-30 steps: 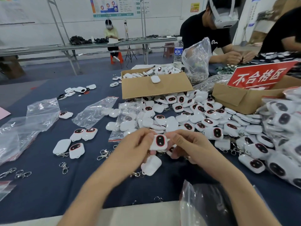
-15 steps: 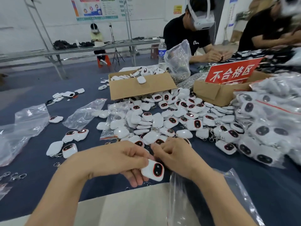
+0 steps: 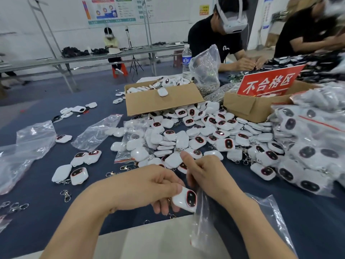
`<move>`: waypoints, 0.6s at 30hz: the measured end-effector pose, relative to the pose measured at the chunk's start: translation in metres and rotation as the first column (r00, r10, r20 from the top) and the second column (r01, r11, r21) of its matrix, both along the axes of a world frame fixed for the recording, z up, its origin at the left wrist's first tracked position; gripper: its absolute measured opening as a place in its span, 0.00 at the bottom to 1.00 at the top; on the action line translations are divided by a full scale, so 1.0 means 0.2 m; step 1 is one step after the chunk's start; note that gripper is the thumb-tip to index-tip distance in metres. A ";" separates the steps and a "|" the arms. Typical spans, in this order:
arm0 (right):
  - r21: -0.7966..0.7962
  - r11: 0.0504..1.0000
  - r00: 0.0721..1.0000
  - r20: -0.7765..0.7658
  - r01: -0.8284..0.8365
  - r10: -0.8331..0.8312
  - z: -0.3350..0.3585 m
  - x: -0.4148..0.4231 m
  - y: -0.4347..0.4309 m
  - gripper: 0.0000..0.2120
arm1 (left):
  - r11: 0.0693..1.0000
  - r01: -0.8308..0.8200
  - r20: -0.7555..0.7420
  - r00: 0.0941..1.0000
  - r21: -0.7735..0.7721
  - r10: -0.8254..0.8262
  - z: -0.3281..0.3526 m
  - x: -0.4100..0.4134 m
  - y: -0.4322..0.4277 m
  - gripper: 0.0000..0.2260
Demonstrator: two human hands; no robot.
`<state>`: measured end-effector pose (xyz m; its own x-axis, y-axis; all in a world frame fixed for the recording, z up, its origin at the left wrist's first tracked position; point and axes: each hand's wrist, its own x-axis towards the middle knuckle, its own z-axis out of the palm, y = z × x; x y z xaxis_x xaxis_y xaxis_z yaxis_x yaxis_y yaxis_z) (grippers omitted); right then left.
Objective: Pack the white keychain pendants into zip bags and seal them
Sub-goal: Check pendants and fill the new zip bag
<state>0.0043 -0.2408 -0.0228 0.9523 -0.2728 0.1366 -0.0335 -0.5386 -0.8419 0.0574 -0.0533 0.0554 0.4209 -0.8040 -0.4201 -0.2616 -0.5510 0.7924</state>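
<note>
Pendant (image 3: 184, 200) in curled left hand (image 3: 149, 186)

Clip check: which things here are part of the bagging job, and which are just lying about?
In use: left hand, pendant, right hand, zip bag, pendant pile.
Lying about: water bottle, red sign, loose clasps.

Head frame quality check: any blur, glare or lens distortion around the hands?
Head view, centre: the pendant in the left hand is sharp. Head view, top right: the person in black is smeared by blur. Head view, left edge: the metal rack leans from wide-angle distortion. Head view: mild sheen on the zip bag.
</note>
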 end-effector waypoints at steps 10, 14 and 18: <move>0.146 0.988 0.995 0.093 -0.041 0.028 -0.04 0.01 -0.01 0.38 | 0.999 0.032 0.050 0.998 0.033 -0.034 -0.05 -0.02 -0.04 0.09; 0.100 0.995 0.996 0.083 0.009 -0.017 -0.04 0.01 0.00 0.38 | 0.999 0.036 0.041 0.999 0.000 -0.036 -0.07 -0.06 -0.09 0.08; -0.077 0.980 0.979 0.100 0.184 -0.176 -0.03 0.04 0.00 0.34 | 1.000 -0.017 0.109 0.994 -0.003 0.017 -0.12 -0.07 -0.13 0.08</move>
